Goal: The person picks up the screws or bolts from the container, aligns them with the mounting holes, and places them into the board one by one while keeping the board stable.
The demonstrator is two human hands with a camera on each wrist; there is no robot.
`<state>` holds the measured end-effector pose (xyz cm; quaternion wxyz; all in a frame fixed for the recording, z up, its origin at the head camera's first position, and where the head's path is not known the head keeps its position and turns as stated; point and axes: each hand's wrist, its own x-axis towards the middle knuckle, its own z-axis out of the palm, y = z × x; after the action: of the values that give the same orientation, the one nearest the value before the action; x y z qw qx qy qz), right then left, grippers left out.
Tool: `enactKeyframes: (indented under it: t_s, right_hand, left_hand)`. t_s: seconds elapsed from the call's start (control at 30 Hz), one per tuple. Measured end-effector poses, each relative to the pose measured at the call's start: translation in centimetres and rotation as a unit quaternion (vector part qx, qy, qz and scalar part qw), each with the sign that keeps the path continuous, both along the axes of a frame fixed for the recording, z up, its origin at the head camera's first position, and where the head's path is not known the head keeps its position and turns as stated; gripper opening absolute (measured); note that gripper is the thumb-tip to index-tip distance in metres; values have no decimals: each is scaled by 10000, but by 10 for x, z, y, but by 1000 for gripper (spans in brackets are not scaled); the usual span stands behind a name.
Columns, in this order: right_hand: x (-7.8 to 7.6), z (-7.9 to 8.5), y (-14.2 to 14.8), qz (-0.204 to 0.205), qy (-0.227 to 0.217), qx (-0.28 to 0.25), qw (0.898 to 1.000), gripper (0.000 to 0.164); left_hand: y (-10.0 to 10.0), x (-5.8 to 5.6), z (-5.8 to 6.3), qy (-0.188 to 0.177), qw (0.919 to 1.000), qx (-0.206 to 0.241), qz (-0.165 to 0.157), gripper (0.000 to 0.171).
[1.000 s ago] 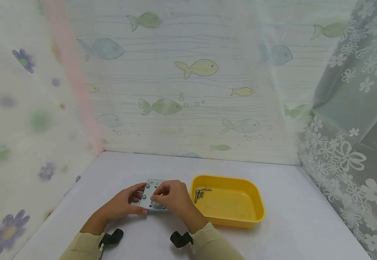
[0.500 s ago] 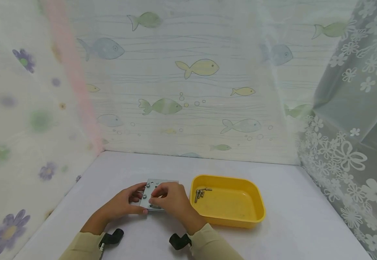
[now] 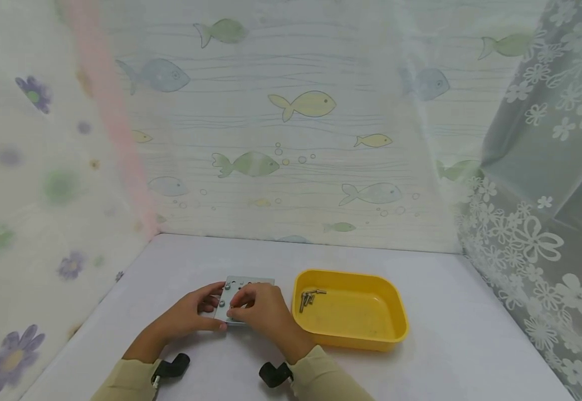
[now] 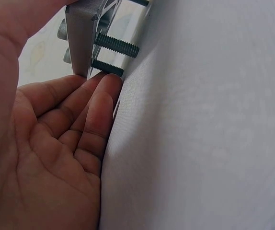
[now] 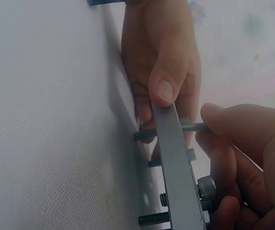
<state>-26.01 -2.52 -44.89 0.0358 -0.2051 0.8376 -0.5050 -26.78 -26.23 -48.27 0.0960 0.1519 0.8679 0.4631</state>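
Right grip (image 3: 264, 309) pinches a slim metal bolt (image 5: 192, 127), square to the flat grey metal plate (image 5: 177, 165), likely for alignment; can't tell if its tip is through. Left grip (image 3: 192, 312) grasps the plate by its left end, likely steadying it; ridged threaded shanks (image 5: 154, 219) poke out underneath, above the white, fabric-like worktop (image 3: 215, 367). Smooth, rounded yellow plastic tray (image 3: 356, 341) right of the plate, loose bolts (image 3: 307, 299) at its left end, probably for easy reach.
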Motion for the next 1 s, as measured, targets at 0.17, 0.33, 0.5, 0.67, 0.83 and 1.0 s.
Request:
enactKeyframes:
  t_s: [0.17,0.33,0.5,0.67,0.83,1.0]
  right_hand:
    - [0,-1,-1,-2,18,109,9999,12]
    - [0,-1,-1,-6,151,293,9995,12]
    - [1,0,-1,28,346,495,9982,11]
    - [1,0,-2,9,531,634,9966,11]
    - [2,-1,-2,59,533,572,9969,11]
    - [2,-1,-1,107,505,512,9974,12]
  left_hand:
    - [-2,-1,-4,-22,10000,-13,45,99]
    - [-1,-2,-3,49,9999,81,-54,98]
    - [-1,0,0,115,9998,96,-136,97]
    - [0,0,1,121,9999,35,-99,98]
    - [2,1,2,99,9999,16,-35,98]
    - [2,1,2,52,9999,89,-16,98]
